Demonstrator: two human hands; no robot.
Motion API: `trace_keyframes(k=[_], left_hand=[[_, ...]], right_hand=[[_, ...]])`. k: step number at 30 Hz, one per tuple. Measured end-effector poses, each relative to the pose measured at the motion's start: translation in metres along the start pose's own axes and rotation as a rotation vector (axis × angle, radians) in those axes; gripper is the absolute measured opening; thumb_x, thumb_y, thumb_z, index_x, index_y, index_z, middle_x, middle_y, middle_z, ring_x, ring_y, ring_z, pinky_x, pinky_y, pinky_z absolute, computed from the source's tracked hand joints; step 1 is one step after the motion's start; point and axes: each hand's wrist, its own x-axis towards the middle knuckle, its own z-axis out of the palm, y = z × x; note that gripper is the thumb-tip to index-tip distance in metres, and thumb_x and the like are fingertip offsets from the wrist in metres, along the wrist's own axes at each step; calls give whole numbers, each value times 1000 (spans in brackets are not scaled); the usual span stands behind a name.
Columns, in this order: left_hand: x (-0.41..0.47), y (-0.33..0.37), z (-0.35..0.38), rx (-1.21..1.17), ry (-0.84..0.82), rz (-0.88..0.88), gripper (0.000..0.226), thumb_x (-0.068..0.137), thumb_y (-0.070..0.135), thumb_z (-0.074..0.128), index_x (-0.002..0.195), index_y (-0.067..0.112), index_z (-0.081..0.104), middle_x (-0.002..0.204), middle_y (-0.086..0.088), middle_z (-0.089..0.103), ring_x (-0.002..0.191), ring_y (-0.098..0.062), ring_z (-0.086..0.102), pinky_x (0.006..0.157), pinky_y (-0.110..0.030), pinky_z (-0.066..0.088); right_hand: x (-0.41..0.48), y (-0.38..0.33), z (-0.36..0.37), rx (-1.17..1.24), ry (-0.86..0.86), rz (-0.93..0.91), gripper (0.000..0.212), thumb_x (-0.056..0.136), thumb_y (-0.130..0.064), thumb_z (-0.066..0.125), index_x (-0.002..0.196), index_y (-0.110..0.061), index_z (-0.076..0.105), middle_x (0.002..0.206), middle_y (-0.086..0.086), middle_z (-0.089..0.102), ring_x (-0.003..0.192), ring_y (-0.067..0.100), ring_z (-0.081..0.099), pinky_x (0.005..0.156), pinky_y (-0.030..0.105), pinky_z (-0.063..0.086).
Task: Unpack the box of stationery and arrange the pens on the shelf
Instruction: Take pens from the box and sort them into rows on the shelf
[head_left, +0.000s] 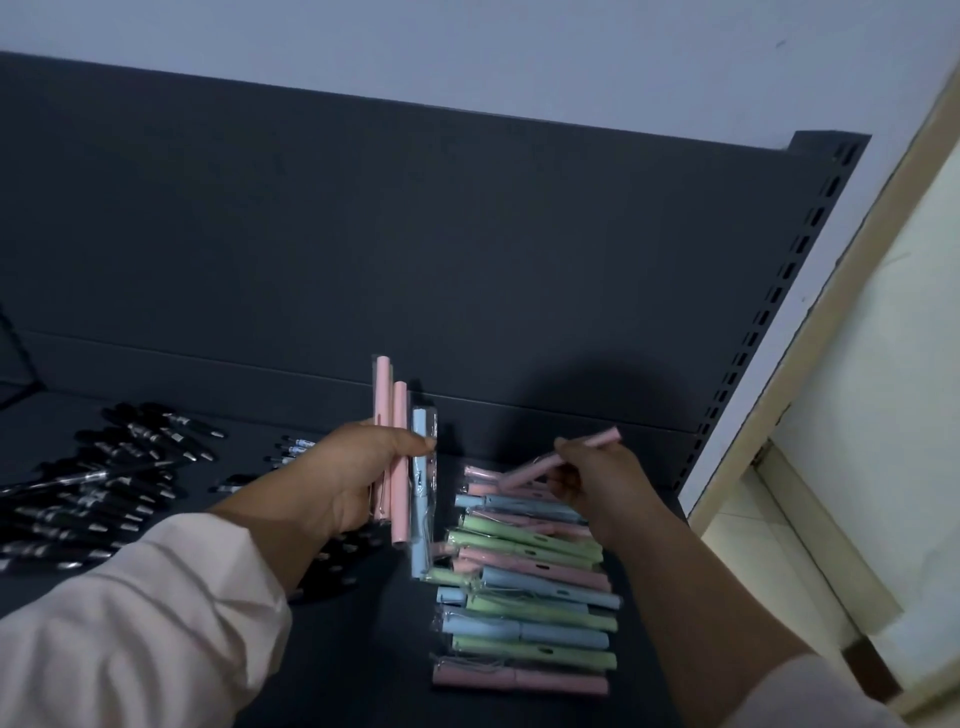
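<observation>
Pens stand upright in left hand grip; right hand pinches 1 pink pen slanting up-right.

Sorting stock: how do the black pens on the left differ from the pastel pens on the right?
Black plastic pens are dark with silvery tips; the pastel pens are pink, blue and green. Black ones lie loosely spread; pastel ones form one column. Both rest on the dark shelf.
</observation>
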Motion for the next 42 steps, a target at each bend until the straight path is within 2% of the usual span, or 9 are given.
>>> trace_keyframes(k=[4,7,10,16,21,28,32,36,42], left_hand=[[1,1,-2,-7,-12,10,38,79,11,71,115,5,60,98,-4,60,86,-15,52,70,-29,39],[-3,1,-3,-9,-2,17,49,67,15,79,112,5,62,117,-11,63,111,-26,55,104,-44,38],[-1,1,-3,-14,0,11,38,68,15,78,104,5,68,115,-9,65,116,-26,54,110,-49,31],[0,3,2,-51,31,9,24,79,7,69,102,1,69,104,-11,70,96,-26,61,99,-44,44],[-1,3,8,-84,29,25,19,82,3,66,101,0,65,78,-11,68,60,-19,58,51,-24,51],[-2,1,19,16,-49,103,34,69,8,79,99,3,66,84,-8,70,80,-21,64,85,-34,53],[-12,2,29,97,-178,172,25,70,-3,75,91,2,63,66,-9,70,58,-16,67,51,-20,51],[-16,0,36,133,-250,209,33,70,-6,74,101,-2,64,90,-18,72,80,-26,71,62,-25,55],[-9,-1,27,57,-153,131,25,78,16,74,98,7,62,72,-6,67,65,-19,64,62,-28,50]], right_hand=[[8,0,4,163,23,84,12,95,-14,54,86,-6,56,74,12,58,67,22,57,61,31,51],[12,0,4,167,38,78,8,92,-5,55,84,-6,54,71,11,56,63,19,55,57,29,50],[15,1,1,96,25,78,10,89,-1,58,86,-8,51,69,11,57,61,18,57,55,28,51],[19,-1,-11,-23,114,78,8,92,-10,60,97,-7,56,79,11,57,62,21,57,59,32,51],[15,2,-14,-385,119,-52,24,91,-5,54,113,4,60,81,11,57,66,23,57,59,30,46],[-27,-23,20,-458,-193,-240,6,92,-20,60,90,-20,66,87,-1,65,59,10,59,51,20,44],[-39,-27,35,-422,-348,-209,18,90,-29,62,108,-24,64,90,-5,67,67,8,59,61,23,46],[-38,-24,39,-425,-365,-237,8,90,-15,61,96,-19,65,83,-1,64,64,8,57,59,24,45],[-27,-24,10,-285,-186,-174,10,93,-5,56,86,-10,61,79,12,62,63,17,55,56,25,49]])
